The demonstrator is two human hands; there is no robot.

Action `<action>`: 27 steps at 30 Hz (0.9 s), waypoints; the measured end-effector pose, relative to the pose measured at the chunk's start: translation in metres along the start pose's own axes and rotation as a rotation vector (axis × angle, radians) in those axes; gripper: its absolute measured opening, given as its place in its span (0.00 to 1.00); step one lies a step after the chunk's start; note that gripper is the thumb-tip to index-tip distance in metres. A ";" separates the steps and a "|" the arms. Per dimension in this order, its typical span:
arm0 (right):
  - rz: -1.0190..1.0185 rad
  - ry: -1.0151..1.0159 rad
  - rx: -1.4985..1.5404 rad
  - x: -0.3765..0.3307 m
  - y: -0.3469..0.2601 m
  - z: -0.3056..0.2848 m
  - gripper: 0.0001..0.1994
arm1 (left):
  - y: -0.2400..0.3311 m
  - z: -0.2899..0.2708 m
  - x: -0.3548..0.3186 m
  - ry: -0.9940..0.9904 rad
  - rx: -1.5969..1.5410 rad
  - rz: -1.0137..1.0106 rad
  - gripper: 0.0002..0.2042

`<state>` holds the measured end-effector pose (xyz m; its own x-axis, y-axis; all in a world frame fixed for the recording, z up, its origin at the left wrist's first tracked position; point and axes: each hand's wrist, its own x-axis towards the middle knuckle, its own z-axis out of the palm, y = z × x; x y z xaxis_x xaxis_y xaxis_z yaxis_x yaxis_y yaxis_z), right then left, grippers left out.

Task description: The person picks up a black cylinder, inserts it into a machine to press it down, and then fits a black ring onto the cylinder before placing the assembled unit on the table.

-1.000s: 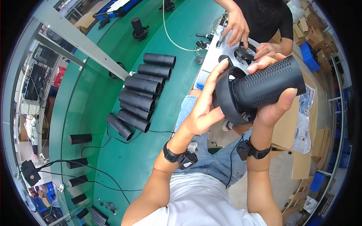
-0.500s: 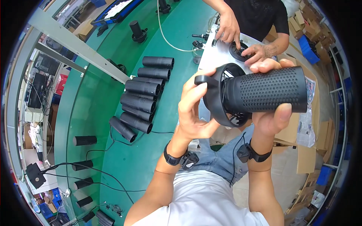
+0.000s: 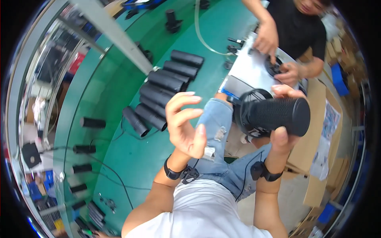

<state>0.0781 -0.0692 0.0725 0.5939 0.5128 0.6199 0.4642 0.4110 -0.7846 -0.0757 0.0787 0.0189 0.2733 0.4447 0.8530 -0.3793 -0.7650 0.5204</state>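
Nearest, the right hand (image 3: 282, 142) grips a black textured cylinder (image 3: 274, 115) across its side, thumb on the near wall and fingertips over the far one; the cylinder lies sideways in the air above the person's lap, its flat end toward the right. A black collar ring (image 3: 240, 118) surrounds its left end; blur hides how the two meet. The left hand (image 3: 181, 131) is apart from it, fingers curled and spread, pinching nothing. The step in hand looks like handling the joined piece with the right hand alone; any two-handed move from here would call for a firm right grip and the left fingers closing round the collar. Below are blue jeans (image 3: 214, 119), and to the left a row of black tubes (image 3: 159, 94) lies on the green table (image 3: 131, 170). Farther off, a co-worker's hand (image 3: 266, 37) reaches with a finger to a black round part (image 3: 273, 66) on a white plate (image 3: 240, 77), near a pale hose (image 3: 198, 31). Cardboard boxes (image 3: 344, 45) are stacked beyond.
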 end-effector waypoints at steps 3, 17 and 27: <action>0.006 -0.209 -0.083 -0.008 0.007 0.012 0.35 | 0.021 -0.004 0.010 -0.441 0.130 -0.148 0.26; 0.538 -0.300 -0.083 -0.085 0.062 -0.008 0.25 | -0.154 -0.241 0.018 0.326 0.641 -0.631 0.33; 0.839 -0.169 -0.126 -0.171 0.089 -0.074 0.16 | -0.233 -0.284 -0.017 0.337 1.019 -0.881 0.39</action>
<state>0.0669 -0.1762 -0.1036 0.6717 0.7186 -0.1801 -0.0085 -0.2356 -0.9718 -0.2432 0.3811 -0.1056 -0.1964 0.9314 0.3065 0.6497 -0.1105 0.7521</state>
